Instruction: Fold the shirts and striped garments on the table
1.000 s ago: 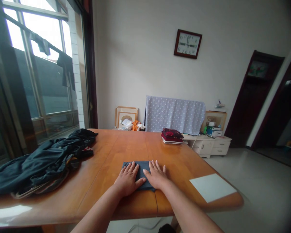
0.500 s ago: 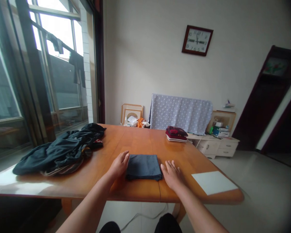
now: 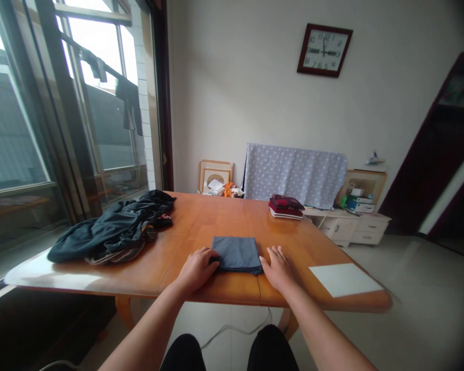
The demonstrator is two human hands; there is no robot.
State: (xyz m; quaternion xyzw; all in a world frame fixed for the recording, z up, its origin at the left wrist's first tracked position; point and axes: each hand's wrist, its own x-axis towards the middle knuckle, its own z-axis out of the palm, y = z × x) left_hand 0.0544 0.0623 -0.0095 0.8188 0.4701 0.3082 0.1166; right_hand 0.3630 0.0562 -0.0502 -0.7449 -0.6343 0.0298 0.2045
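Observation:
A folded dark blue-grey garment (image 3: 237, 253) lies flat on the wooden table in front of me, a neat rectangle of several layers. My left hand (image 3: 198, 269) is at its near left corner, thumb and fingers curled around the cloth edge; part of the grip is hidden. On the other side, my right hand (image 3: 279, 269) rests with its fingers stretched out and apart, the thumb at the garment's near right corner.
Loose dark clothes (image 3: 112, 229) lie heaped on the table's left side. A folded stack of dark red clothes (image 3: 286, 207) sits at the far right. A pale sheet (image 3: 346, 280) lies near the right corner of the table (image 3: 224, 216). Beyond stands a white cabinet (image 3: 358, 231).
My left hand has gone from lying open along the garment's left side to curling at its near left corner. The right hand stays spread by the right edge. The view has shifted slightly.

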